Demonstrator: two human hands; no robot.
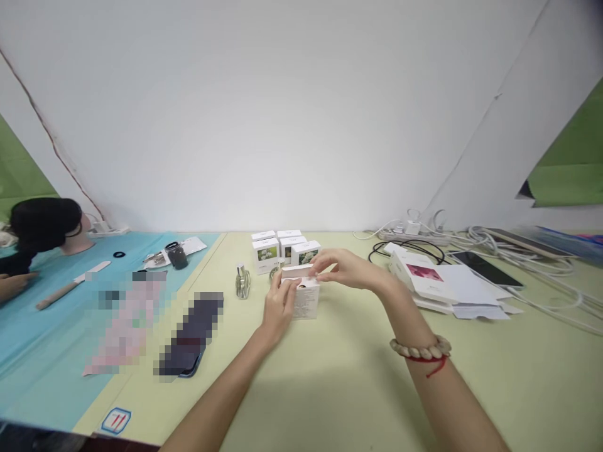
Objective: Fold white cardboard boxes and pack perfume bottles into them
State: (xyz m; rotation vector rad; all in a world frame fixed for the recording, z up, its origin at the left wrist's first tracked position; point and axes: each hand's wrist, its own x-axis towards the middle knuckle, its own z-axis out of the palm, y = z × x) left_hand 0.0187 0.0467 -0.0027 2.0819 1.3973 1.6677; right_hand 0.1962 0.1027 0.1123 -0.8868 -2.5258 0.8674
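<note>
1. Head view: pale yellow table (339,389) fills the lower centre and right of the frame; bare surface lies below and to the right of the hands. A blue mat (42,351) covers the lower left, its edge running diagonally from upper centre-left down to the bottom left.
2. Small white box (304,294) stands on the table at centre frame, top flap raised.
3. Left hand (279,307) grips the box's left side, thumb on the front face and fingers wrapped behind; clenched on the box.
4. Right hand (346,269) comes in from the right, fingertips pinching the raised flap at the box top; a bead bracelet (421,349) sits on that wrist.
5. Just left of the box: a glass bottle (242,280), upright, apart from the hand.
6. Just behind the box: a cluster of white boxes (285,249), close-packed.
7. Right of the hands: flat cartons and papers (443,282), near the right forearm; white cables (518,251) behind them along the wall.
8. Left of centre: a dark phone (188,342), partly blurred.
9. Far left edge: another person's hand (14,284) on the mat, well apart.
</note>
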